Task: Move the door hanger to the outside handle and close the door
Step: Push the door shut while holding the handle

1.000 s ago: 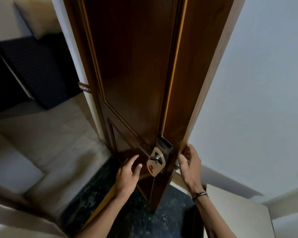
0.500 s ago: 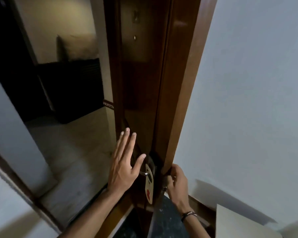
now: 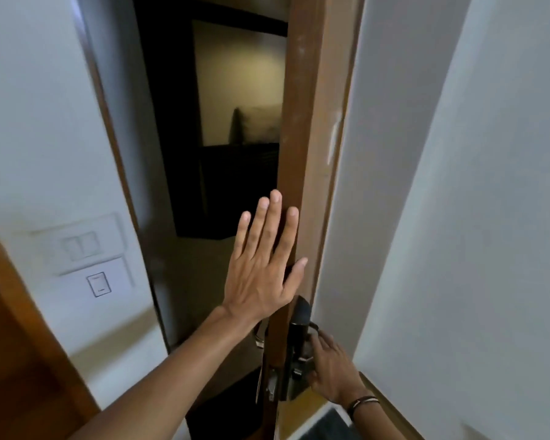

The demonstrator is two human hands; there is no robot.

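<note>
The brown wooden door (image 3: 302, 122) stands ajar and I see it edge-on. My left hand (image 3: 264, 268) lies flat with fingers spread on its left face, just above the handle there. A thin pale sliver (image 3: 258, 338) shows below my left wrist at that handle; I cannot tell whether it is the door hanger or the lever. My right hand (image 3: 331, 366) is curled around the handle (image 3: 304, 355) on the door's right side, below a dark lock plate (image 3: 300, 314). The latch plate (image 3: 272, 387) shows on the door's edge.
White wall (image 3: 473, 217) is close on the right. On the left wall are light switches (image 3: 81, 246) and a lower switch (image 3: 98, 284), beside a brown frame (image 3: 13, 344). Through the gap lies a dim room with a cushion (image 3: 254, 125) and a dark mat (image 3: 232, 404).
The door has swung until I see it edge-on. My left hand has risen from beside the handle to lie flat on the door. The beige hanger with red print has dropped out of clear sight.
</note>
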